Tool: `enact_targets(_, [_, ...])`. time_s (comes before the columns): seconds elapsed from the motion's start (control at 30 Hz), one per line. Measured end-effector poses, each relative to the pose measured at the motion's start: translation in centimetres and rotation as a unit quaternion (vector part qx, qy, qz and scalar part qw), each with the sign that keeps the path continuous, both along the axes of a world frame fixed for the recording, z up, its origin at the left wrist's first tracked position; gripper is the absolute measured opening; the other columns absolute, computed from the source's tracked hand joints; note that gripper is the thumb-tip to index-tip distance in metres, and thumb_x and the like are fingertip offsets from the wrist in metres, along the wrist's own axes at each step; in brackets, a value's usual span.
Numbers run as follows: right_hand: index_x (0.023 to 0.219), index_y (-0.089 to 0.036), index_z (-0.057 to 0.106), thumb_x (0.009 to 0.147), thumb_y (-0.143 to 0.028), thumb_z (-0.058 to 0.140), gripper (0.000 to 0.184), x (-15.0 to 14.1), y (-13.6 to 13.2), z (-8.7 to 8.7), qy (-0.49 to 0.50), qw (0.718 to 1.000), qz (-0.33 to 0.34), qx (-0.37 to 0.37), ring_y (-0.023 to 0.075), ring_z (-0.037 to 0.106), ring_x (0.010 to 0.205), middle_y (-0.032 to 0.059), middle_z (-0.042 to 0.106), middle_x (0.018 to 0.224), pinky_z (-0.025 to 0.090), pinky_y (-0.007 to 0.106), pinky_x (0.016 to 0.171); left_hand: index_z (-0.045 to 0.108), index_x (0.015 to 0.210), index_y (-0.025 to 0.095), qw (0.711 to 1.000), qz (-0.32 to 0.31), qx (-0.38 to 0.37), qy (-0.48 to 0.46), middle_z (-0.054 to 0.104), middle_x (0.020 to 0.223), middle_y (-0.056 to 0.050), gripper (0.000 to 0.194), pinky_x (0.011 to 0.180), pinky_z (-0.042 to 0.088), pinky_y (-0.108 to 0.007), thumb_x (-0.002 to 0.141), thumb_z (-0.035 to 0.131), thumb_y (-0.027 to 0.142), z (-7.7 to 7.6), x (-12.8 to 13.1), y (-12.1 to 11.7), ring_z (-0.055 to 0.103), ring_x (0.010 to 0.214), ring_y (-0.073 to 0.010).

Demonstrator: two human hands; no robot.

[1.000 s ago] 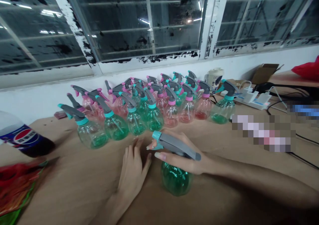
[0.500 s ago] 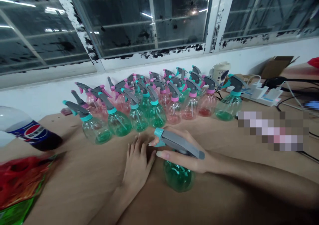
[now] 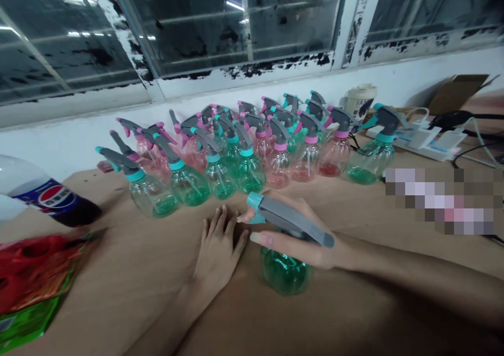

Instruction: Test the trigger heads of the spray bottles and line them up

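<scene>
My right hand (image 3: 303, 240) is wrapped round the neck of a green spray bottle (image 3: 285, 274) with a grey and teal trigger head. The bottle stands upright on the brown table, with green liquid inside; its collar is hidden by my fingers. Just left of it, my left hand (image 3: 218, 251) lies flat on the tabletop with its fingers spread, holding nothing. Beyond both hands stand several spray bottles in rows, such as a green one (image 3: 252, 172) with a teal collar and a pink one (image 3: 305, 161) with a pink collar.
A cola bottle (image 3: 55, 196) lies tilted at the left, above a red and green plastic packet (image 3: 31, 293). At the back right are a paper cup (image 3: 358, 101), a white power strip (image 3: 429, 143) with cables and an open cardboard box (image 3: 459, 93). A windowed wall borders the table.
The view has shifted slightly. Both hands keep nearly the same pose, my right one still round the spray bottle and my left one flat on the table.
</scene>
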State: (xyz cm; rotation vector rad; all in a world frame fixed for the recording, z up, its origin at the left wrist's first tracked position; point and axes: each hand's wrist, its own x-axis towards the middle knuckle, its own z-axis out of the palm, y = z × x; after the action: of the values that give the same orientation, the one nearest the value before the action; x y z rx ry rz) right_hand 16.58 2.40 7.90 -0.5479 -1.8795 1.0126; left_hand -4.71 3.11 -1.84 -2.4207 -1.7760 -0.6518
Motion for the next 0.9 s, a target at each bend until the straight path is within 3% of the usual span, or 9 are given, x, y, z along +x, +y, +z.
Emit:
enact_targets(0.17, [0.098,-0.023,0.061,0.08,-0.024,0.062,0.018,-0.1,-0.2,-0.2,0.018,1.0,0.007,-0.02,0.0129,0.062,0.072,0.0004,0.062,0.087,0.051,0.029,0.072,0.051,0.13,0.02,0.997,-0.014,-0.036,0.071,0.06,0.124,-0.013,0.043,0.106,0.026,-0.061,0.095,0.033,0.037,1.2,0.1,-0.3,0.043,0.128,-0.033])
enact_targets(0.33, [0.096,-0.021,0.059,0.08,-0.023,0.062,0.016,-0.2,-0.1,-0.1,0.017,1.0,0.006,0.001,0.0119,0.059,0.069,-0.0006,0.06,0.082,0.049,0.028,0.069,0.047,0.133,0.017,0.991,-0.005,-0.049,0.124,0.058,0.129,-0.013,0.044,0.106,0.027,-0.06,0.096,0.031,0.035,1.8,0.3,-0.5,0.043,0.128,-0.0315])
enact_targets(0.47, [0.083,-0.02,0.057,0.082,-0.026,0.059,0.007,0.0,-0.3,0.5,-0.002,0.999,-0.02,0.041,0.0106,0.052,0.062,-0.0034,0.054,0.069,0.043,0.025,0.059,0.049,0.131,0.016,0.991,-0.012,-0.041,0.127,0.055,0.132,-0.014,0.045,0.105,0.03,-0.059,0.097,0.029,0.037,2.1,0.3,-0.6,0.041,0.13,-0.0319])
enact_targets(0.6, [0.073,-0.019,0.054,0.084,-0.025,0.057,0.012,0.3,-0.9,1.0,-0.006,0.995,-0.046,0.087,0.0092,0.046,0.058,-0.004,0.048,0.065,0.04,0.025,0.055,0.054,0.125,0.015,0.992,-0.023,-0.039,0.12,0.056,0.13,-0.015,0.043,0.104,0.03,-0.059,0.097,0.03,0.037,2.3,0.1,-0.6,0.04,0.129,-0.0317])
enact_targets(0.73, [0.084,-0.017,0.059,0.084,-0.026,0.057,0.009,0.3,-1.0,0.8,-0.006,0.997,-0.019,0.071,0.0123,0.057,0.069,0.0006,0.057,0.076,0.047,0.027,0.064,0.057,0.119,0.018,0.993,-0.019,-0.034,0.112,0.061,0.121,-0.013,0.04,0.104,0.032,-0.058,0.096,0.031,0.038,2.1,0.2,-0.6,0.041,0.128,-0.0317])
enact_targets(0.9, [0.099,-0.017,0.06,0.082,-0.027,0.062,0.019,0.0,-0.9,-0.1,0.015,1.0,-0.003,0.021,0.0138,0.063,0.08,0.0053,0.063,0.098,0.052,0.028,0.072,0.058,0.118,0.017,0.994,-0.005,-0.025,0.105,0.06,0.122,-0.016,0.041,0.104,0.031,-0.06,0.095,0.031,0.037,1.7,0.3,-0.5,0.039,0.13,-0.0348])
